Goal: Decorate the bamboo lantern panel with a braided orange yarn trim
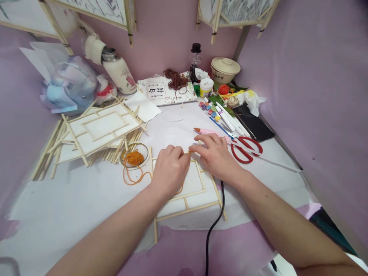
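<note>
A white paper panel framed with thin wooden sticks (186,211) lies flat in front of me. My left hand (171,169) rests over its far left part, fingers curled in and closed on orange thread. From the right, my right hand (215,152) meets it at the panel's far edge, thumb and fingertips pinched on the same thread (190,151). The fingertips partly hide that spot. More of the thread trails left to an orange thread ball (134,157) inside a tape roll (147,153).
Red-handled scissors (242,156) and a pink glue gun (211,132) lie beyond my right hand; a black cord (211,230) runs toward me. Stick frames (100,126) pile up at left. A bottle (120,74), booklet (155,90) and phone (254,124) stand or lie behind.
</note>
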`<state>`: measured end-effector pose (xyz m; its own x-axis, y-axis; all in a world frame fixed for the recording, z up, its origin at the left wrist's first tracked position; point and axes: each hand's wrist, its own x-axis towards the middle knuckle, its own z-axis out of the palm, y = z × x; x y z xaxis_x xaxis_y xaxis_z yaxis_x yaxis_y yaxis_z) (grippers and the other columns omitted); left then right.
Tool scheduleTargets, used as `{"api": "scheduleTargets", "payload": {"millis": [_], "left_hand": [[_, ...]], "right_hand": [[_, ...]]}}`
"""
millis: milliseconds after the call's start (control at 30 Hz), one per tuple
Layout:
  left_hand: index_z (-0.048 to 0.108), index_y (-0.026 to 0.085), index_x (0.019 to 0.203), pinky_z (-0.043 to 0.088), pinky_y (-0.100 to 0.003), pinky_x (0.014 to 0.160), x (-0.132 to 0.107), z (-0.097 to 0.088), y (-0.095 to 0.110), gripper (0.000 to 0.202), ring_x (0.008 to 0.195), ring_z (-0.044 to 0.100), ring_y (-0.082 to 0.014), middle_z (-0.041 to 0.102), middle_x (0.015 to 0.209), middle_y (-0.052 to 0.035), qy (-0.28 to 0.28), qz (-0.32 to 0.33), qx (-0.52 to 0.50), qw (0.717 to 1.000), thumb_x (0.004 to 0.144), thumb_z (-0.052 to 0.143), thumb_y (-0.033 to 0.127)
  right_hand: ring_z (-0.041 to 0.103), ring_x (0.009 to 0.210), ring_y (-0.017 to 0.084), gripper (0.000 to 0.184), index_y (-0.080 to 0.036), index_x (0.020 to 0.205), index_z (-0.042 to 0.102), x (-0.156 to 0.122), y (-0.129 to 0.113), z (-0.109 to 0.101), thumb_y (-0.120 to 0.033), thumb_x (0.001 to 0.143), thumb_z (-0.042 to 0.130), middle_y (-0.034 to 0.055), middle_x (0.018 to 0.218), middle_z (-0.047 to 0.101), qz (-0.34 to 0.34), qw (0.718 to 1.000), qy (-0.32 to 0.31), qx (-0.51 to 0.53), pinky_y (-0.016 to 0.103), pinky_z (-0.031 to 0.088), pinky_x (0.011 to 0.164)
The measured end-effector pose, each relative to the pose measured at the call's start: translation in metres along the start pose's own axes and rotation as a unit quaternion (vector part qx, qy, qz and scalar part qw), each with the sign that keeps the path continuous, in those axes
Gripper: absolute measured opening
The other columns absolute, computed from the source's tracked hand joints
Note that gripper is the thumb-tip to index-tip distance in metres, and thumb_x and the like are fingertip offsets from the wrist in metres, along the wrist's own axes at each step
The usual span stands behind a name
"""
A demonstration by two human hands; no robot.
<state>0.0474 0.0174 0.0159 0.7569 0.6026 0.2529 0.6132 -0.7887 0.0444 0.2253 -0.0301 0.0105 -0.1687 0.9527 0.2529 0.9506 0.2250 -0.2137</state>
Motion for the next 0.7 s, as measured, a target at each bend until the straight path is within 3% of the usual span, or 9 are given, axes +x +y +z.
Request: {"api": "scheduleTargets", "payload": {"millis": [433, 700], "left_hand": [[0.071, 0.02, 0.091, 0.034, -0.036, 0.068, -0.001, 0.0018, -0.0012, 0.023, 0.08, 0.048, -0.0229, 0.061, 0.081, -0.0065, 0.034, 0.003, 0.001, 0.999, 0.095, 0.05, 0.026], [0.072, 0.019, 0.089, 0.038, -0.036, 0.072, 0.0032, 0.0045, -0.0084, 0.021, 0.08, 0.051, -0.022, 0.062, 0.079, -0.0054, 0.052, -0.06, -0.069, 0.994, 0.093, 0.053, 0.027]], "right_hand": [[0.04, 0.121, 0.026, 0.028, -0.029, 0.107, 0.07, -0.0009, 0.0007, -0.0005, -0.014, 0.091, 0.053, 0.006, 0.13, 0.056, -0.019, 1.0, 0.0, 0.004, 0.042, 0.029, 0.089], [0.04, 0.12, 0.026, 0.026, -0.03, 0.104, 0.071, -0.0012, 0.0024, 0.0015, -0.015, 0.091, 0.054, 0.0052, 0.129, 0.057, -0.021, 1.0, 0.002, 0.006, 0.042, 0.028, 0.089]]}}
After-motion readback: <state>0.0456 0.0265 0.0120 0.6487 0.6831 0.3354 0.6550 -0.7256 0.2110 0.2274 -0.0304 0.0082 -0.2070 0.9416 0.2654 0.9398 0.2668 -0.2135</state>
